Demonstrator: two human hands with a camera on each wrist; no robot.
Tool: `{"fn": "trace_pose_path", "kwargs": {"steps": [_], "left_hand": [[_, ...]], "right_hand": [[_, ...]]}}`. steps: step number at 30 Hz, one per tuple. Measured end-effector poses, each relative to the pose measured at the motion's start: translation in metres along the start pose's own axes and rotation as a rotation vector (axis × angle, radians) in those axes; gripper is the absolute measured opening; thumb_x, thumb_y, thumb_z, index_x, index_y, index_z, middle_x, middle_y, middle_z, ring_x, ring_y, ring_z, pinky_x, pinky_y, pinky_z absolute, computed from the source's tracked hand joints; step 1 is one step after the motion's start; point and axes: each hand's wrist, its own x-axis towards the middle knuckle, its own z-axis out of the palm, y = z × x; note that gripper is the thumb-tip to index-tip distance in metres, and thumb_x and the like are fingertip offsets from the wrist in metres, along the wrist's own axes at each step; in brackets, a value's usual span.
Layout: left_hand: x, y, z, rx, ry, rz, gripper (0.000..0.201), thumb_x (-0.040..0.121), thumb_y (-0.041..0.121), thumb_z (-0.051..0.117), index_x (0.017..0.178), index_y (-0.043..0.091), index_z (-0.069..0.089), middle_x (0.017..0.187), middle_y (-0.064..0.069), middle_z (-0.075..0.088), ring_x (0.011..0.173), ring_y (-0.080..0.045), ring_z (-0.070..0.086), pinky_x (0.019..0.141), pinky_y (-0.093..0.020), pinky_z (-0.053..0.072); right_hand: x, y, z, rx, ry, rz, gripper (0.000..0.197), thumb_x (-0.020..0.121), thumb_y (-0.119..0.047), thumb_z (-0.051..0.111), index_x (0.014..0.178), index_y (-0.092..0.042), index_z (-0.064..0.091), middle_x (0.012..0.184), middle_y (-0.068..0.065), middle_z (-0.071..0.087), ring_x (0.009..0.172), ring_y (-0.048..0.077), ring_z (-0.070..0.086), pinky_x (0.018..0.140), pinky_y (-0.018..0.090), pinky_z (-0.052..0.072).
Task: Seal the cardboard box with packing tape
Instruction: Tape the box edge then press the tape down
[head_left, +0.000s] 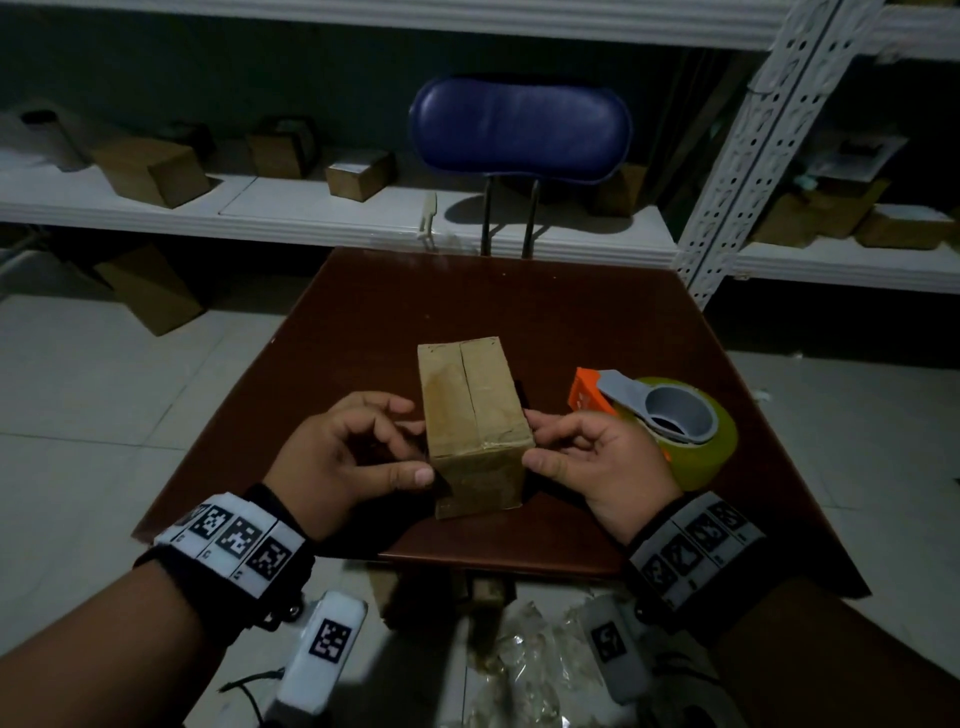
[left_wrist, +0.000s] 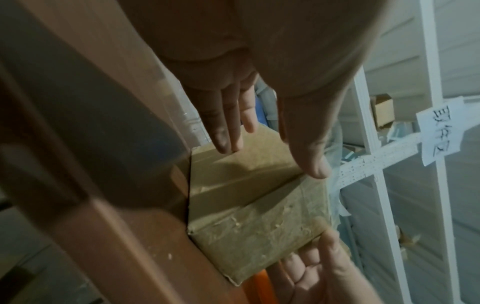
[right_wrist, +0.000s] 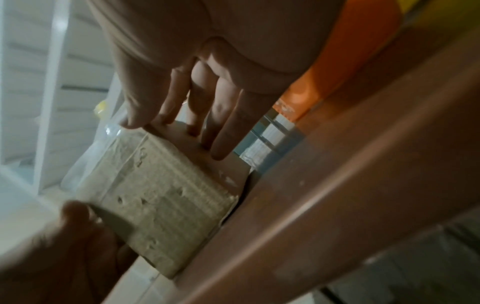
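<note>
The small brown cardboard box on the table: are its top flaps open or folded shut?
Shut. The small brown cardboard box has both top flaps lying flat, meeting along a centre seam; shiny, wrinkled tape already covers its near end.

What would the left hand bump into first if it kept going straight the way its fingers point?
The left hand points at the cardboard box, and its fingers seem to touch the box's side already. Pushing on would probably slide the box toward the right hand.

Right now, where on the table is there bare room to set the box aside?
Bare table lies beyond the cardboard box, toward the chair, and in the far left corner. The near left edge is free beside the left hand. The right side is crowded: the tape dispenser sits close behind the right hand.
</note>
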Motion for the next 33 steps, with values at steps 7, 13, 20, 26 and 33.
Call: {"fn": "trace_pose_path", "kwargs": {"steps": [7,13,20,26,33], "left_hand": [[0.001,-0.001,-0.003,-0.062,-0.008,0.006,0.021,0.058,0.014,0.082,0.070,0.001,0.072,0.117,-0.011,0.063,0.106,0.001,0.065,0.085,-0.008,0.048],[0.002,-0.002,-0.003,-0.088,-0.030,-0.016,0.020,0.062,0.013,0.080,0.075,0.000,0.073,0.119,-0.009,0.063,0.105,-0.006,0.068,0.088,-0.013,0.051],[0.005,-0.003,-0.003,-0.088,-0.035,-0.031,0.020,0.063,0.016,0.080,0.076,0.001,0.075,0.116,-0.006,0.065,0.101,-0.007,0.070,0.086,-0.012,0.051],[0.009,-0.009,-0.005,-0.128,-0.027,-0.073,0.020,0.057,0.017,0.084,0.074,0.011,0.076,0.107,-0.006,0.073,0.102,-0.016,0.070,0.092,-0.027,0.055],[0.012,-0.009,-0.005,-0.224,-0.040,-0.108,0.011,0.063,0.012,0.079,0.071,0.005,0.075,0.110,-0.011,0.070,0.098,-0.018,0.071,0.084,-0.020,0.054]], "right_hand": [[0.002,0.001,-0.001,0.092,-0.068,0.111,0.011,0.085,0.007,0.068,0.080,-0.003,0.070,0.120,0.006,0.071,0.118,0.012,0.066,0.076,0.033,0.064],[0.002,0.000,0.000,0.075,-0.077,0.112,0.017,0.089,0.006,0.064,0.076,-0.004,0.068,0.115,0.002,0.073,0.116,0.009,0.066,0.072,0.034,0.063],[0.005,-0.003,0.001,0.061,-0.053,0.117,0.015,0.086,0.004,0.069,0.077,-0.006,0.067,0.119,0.006,0.071,0.105,0.010,0.072,0.065,0.031,0.061],[0.006,0.001,0.006,0.065,0.042,0.108,0.012,0.088,0.006,0.068,0.088,-0.006,0.070,0.103,-0.008,0.077,0.083,0.006,0.074,0.057,0.022,0.057],[0.004,0.008,0.010,0.146,0.071,0.126,0.013,0.090,0.004,0.067,0.084,-0.007,0.066,0.105,-0.005,0.077,0.096,0.009,0.074,0.061,0.024,0.060]]}}
